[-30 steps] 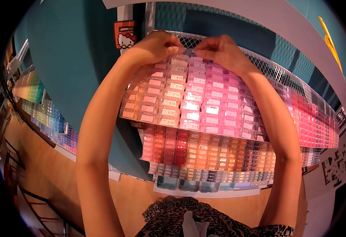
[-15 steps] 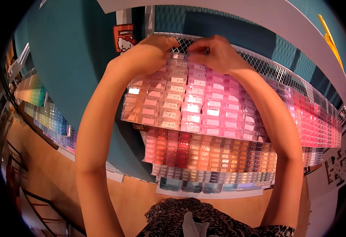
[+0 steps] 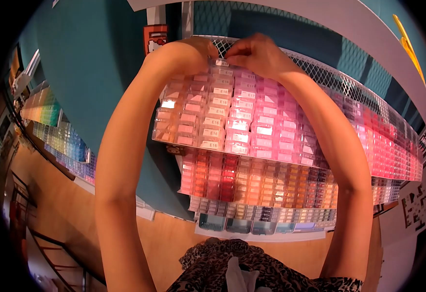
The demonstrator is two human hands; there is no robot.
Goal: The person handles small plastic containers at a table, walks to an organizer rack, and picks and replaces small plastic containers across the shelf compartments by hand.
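Note:
Both hands are at the top end of a column of small clear plastic boxes with white labels reading E16. My left hand curls over the column's left side. Its fingers are bent and partly hidden, and I cannot make out what lies in them. From the right, my right hand brings thumb and forefinger to the topmost small clear plastic box, pinching at its edge. Alongside stand columns of pink boxes, with E17 labels on the nearest.
Below the top tier, lower tiers of red and orange boxes step down to clear bins. Behind my hands runs a white mesh panel. A red pixel-pattern picture hangs at upper left; more coloured boxes stand far left.
The view has shifted slightly, with the rack a little higher and farther right. My right hand has come closer to the topmost box. The left stays at the column's upper end.

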